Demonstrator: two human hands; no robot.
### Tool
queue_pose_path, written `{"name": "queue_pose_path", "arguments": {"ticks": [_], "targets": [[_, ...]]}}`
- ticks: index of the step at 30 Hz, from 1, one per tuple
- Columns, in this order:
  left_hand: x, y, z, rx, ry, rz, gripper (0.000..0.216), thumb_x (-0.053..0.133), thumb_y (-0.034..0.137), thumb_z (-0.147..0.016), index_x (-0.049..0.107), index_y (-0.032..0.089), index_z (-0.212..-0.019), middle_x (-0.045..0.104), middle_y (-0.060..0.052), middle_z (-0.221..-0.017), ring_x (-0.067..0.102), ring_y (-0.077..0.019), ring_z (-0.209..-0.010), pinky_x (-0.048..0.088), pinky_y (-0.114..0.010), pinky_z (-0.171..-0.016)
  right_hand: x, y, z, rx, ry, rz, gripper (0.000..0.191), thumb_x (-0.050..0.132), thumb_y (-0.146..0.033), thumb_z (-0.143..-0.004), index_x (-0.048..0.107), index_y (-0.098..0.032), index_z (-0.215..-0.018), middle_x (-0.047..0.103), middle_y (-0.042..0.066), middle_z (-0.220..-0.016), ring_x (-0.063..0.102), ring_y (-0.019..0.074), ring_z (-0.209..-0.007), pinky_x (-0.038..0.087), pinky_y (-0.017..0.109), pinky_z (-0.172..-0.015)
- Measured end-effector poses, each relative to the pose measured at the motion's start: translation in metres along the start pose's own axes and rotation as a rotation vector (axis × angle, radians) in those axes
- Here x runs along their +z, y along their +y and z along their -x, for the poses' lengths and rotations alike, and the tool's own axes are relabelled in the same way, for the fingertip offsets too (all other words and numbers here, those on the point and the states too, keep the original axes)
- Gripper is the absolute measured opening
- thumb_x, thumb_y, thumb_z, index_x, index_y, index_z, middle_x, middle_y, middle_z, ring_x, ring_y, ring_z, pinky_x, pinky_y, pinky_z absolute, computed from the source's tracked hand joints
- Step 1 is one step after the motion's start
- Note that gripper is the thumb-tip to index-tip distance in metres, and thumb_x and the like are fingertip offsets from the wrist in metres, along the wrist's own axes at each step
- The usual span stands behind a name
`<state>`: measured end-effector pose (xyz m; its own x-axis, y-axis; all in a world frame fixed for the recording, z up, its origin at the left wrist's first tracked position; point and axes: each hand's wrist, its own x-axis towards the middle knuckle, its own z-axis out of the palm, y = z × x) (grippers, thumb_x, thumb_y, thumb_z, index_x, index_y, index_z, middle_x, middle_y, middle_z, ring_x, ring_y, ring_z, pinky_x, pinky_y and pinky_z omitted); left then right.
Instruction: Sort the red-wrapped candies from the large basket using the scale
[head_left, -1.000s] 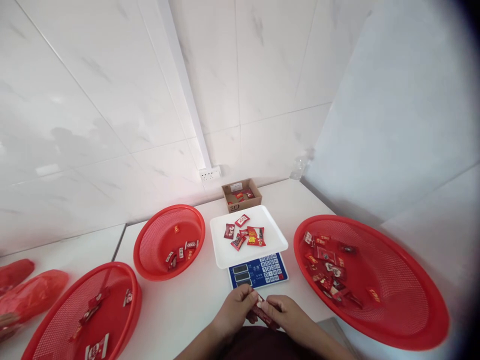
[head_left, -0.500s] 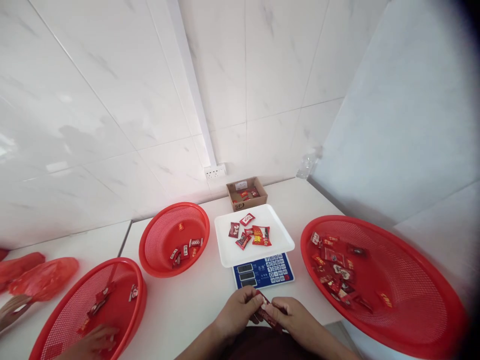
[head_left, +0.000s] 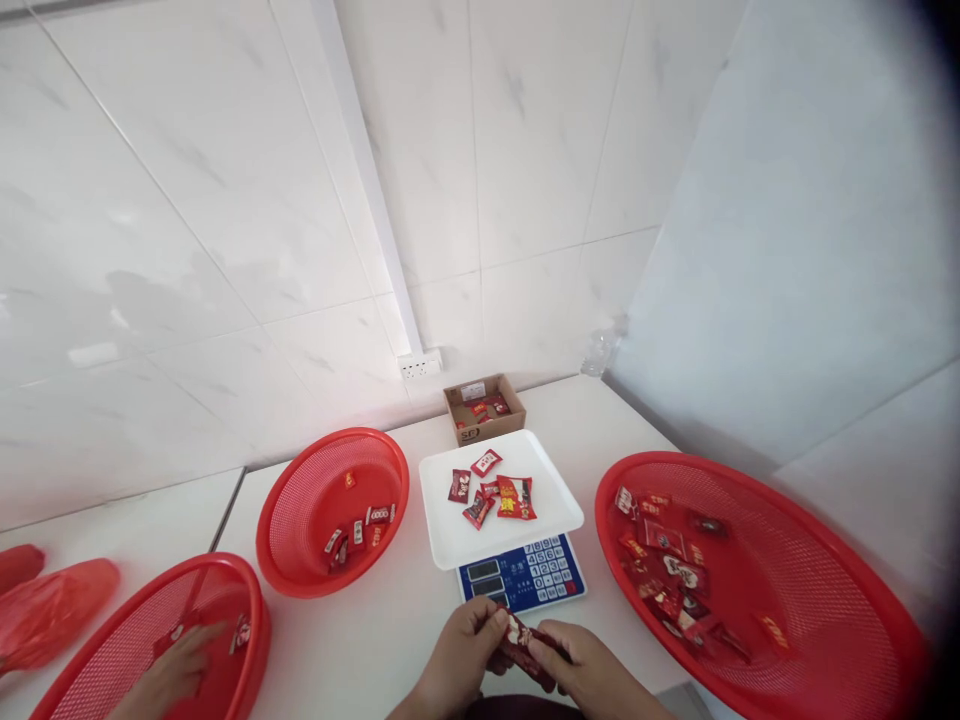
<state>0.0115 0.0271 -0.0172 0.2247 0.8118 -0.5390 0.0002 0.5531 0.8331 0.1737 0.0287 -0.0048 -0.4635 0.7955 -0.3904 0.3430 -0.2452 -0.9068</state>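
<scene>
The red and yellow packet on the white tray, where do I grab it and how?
I'd pinch the red and yellow packet by its right edge, thumb above and finger below, coming in from the right. It looks like it lies flat on the white tray. Smaller packets sit close by its left, and its right edge faces away from them.

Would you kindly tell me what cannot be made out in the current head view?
All in the head view:
Dark red packet: partly covered by the left hand and right hand.
Scale displays: too small and dark to read.
Scale body: partly hidden under the white tray.
Near-left red basket: cut off by the bottom edge.
Co-worker's hand: fingers blurred.
</scene>
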Motion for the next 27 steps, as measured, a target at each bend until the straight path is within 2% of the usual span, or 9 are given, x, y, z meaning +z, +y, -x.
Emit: {"name": "queue_pose_path", "arguments": {"ticks": [3,7,9,13,16,18,22,24,27], "targets": [[-0.004,0.001,-0.003,-0.044,0.055,0.055,0.048,0.059,0.062,-0.062,0.049,0.017,-0.077,0.056,0.000,-0.069,0.051,-0.0102,-0.058,0.036,-0.024,-0.057,-0.006,0.010,-0.012,-0.016,0.040,0.028,0.042,0.038,-0.056,-0.079,0.049,-0.020,-0.062,0.054,0.000,-0.060,0.048,0.0143,-0.060,0.036,0.025,-0.058],[-0.010,0.001,-0.004,-0.098,0.123,0.096,0.056,0.063,0.063,-0.055,0.048,0.019,-0.087,0.055,0.001,-0.074,0.053,-0.0105,-0.059,0.036,-0.024,-0.055,-0.024,0.020,-0.040,0.004,0.188,0.177,0.045,0.033,-0.056,-0.081,0.048,-0.020,-0.059,0.056,0.002,-0.060,0.050,0.0163,-0.060,0.036,0.028,-0.058],[-0.012,0.000,-0.004,-0.116,0.116,0.090,0.058,0.063,0.065,-0.053,0.048,0.019,-0.084,0.054,0.001,-0.071,0.052,-0.0101,-0.057,0.035,-0.024,-0.054,-0.033,0.017,-0.056,0.004,0.234,0.202,0.045,0.033,-0.057,-0.081,0.049,-0.020,-0.061,0.058,0.003,-0.063,0.052,0.0174,-0.062,0.037,0.029,-0.059],[-0.016,-0.006,-0.005,-0.148,0.065,0.096,0.059,0.064,0.067,-0.050,0.047,0.019,-0.080,0.055,0.001,-0.070,0.052,-0.0096,-0.055,0.034,-0.023,-0.053,-0.044,-0.003,-0.082,-0.016,0.220,0.218,0.045,0.032,-0.055,-0.083,0.056,-0.019,-0.071,0.063,0.004,-0.070,0.056,0.0182,-0.065,0.039,0.029,-0.061],[-0.021,-0.012,-0.007,-0.149,0.035,0.122,0.058,0.066,0.065,-0.051,0.047,0.019,-0.079,0.055,0.001,-0.069,0.052,-0.0097,-0.055,0.034,-0.023,-0.052,-0.051,-0.012,-0.095,0.025,0.350,0.417,0.039,0.034,-0.048,-0.084,0.059,-0.018,-0.087,0.065,0.008,-0.087,0.058,0.0209,-0.079,0.040,0.029,-0.066],[-0.025,-0.016,-0.008,-0.147,0.036,0.138,0.056,0.066,0.064,-0.052,0.047,0.019,-0.079,0.056,0.001,-0.070,0.053,-0.0097,-0.055,0.034,-0.022,-0.052,-0.057,-0.011,-0.102,0.015,0.425,0.605,0.030,0.040,-0.036,-0.083,0.058,-0.019,-0.100,0.061,0.011,-0.103,0.056,0.0230,-0.094,0.039,0.029,-0.070],[-0.031,-0.018,-0.008,-0.147,0.055,0.137,0.053,0.066,0.062,-0.055,0.048,0.018,-0.080,0.058,0.001,-0.070,0.055,-0.0096,-0.056,0.035,-0.022,-0.053,-0.063,0.000,-0.116,-0.018,0.388,0.900,0.042,0.044,-0.012,-0.075,0.055,-0.021,-0.114,0.052,0.011,-0.120,0.047,0.0241,-0.111,0.039,0.028,-0.079],[-0.033,-0.017,-0.008,-0.148,0.049,0.121,0.053,0.066,0.061,-0.055,0.049,0.018,-0.081,0.059,0.001,-0.070,0.056,-0.0099,-0.056,0.036,-0.022,-0.054,-0.064,0.005,-0.121,-0.026,0.369,0.968,0.045,0.040,-0.008,-0.075,0.055,-0.020,-0.116,0.053,0.011,-0.118,0.050,0.0235,-0.106,0.039,0.028,-0.079],[-0.035,-0.016,-0.008,-0.139,0.059,0.096,0.052,0.065,0.061,-0.055,0.049,0.018,-0.079,0.060,0.000,-0.069,0.056,-0.0102,-0.056,0.036,-0.023,-0.055,-0.065,0.011,-0.126,-0.016,0.357,0.940,0.043,0.032,-0.007,-0.079,0.056,-0.020,-0.112,0.056,0.012,-0.111,0.057,0.0204,-0.093,0.040,0.027,-0.074]]}}
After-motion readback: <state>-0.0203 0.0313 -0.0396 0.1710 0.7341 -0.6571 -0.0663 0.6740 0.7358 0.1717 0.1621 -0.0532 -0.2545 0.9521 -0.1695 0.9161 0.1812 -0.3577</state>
